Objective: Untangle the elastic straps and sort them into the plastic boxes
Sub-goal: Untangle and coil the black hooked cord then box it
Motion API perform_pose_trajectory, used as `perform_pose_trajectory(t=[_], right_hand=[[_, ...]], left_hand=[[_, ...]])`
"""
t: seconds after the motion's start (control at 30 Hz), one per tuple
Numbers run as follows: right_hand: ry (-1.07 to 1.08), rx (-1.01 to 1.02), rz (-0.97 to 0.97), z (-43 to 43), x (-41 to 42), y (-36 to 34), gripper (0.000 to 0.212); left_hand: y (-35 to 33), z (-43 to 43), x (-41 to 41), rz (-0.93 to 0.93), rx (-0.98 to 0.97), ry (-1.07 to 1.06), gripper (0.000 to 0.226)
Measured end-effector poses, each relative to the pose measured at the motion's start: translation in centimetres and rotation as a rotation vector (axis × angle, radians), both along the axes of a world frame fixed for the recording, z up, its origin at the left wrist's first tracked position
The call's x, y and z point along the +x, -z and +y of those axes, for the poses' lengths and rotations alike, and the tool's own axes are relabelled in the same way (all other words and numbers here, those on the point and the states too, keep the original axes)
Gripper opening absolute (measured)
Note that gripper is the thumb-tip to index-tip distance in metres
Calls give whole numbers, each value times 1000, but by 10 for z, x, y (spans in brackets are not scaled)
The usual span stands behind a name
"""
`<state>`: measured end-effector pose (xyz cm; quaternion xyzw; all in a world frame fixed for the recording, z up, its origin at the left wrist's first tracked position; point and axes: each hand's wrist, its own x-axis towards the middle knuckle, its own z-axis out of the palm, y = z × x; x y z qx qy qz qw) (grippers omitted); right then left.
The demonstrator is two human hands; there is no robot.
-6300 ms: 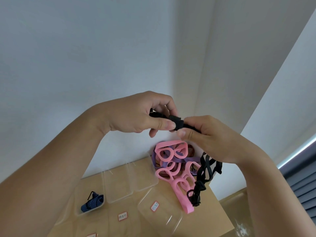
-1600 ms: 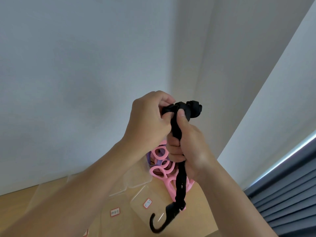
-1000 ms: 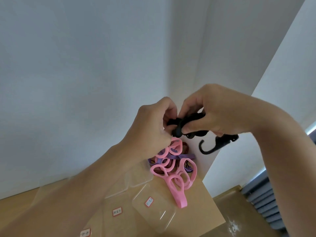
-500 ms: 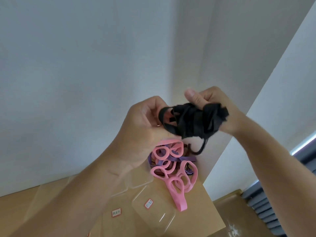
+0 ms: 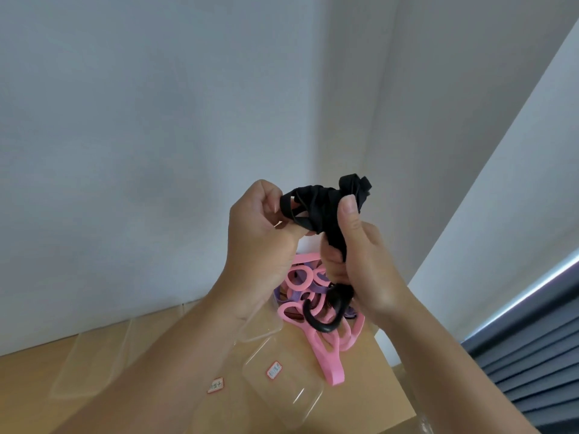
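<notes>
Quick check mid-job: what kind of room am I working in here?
Probably a plain indoor room set up as a sorting station: a wooden tabletop against bare white walls, labelled clear plastic boxes on it, and dark window blinds at right.

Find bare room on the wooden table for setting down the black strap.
Free: the empty clear plastic box beside the pink looped strap; the bare wooden table right of that strap. Crowded: the far corner, where it tangles with a purple elastic strap.

Soft even daylight, wide-angle edge distortion
</notes>
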<state>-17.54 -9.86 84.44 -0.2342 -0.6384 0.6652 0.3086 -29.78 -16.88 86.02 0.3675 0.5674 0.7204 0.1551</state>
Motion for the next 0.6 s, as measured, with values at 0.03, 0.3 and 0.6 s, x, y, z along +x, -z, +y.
perform_pose_trajectory(t=[0.03,0.3,0.6], right_hand=[[47,22,-11,-3,-3,1,79],[8,110,-46,-18,-1,15,50],[-203,-277,-96,-28,8,12,17]], left_hand=[[1,1,0,13,9,-13,48],[-2,6,-8,223,38,-203,53],[9,17,-29,360,51,-287,54]])
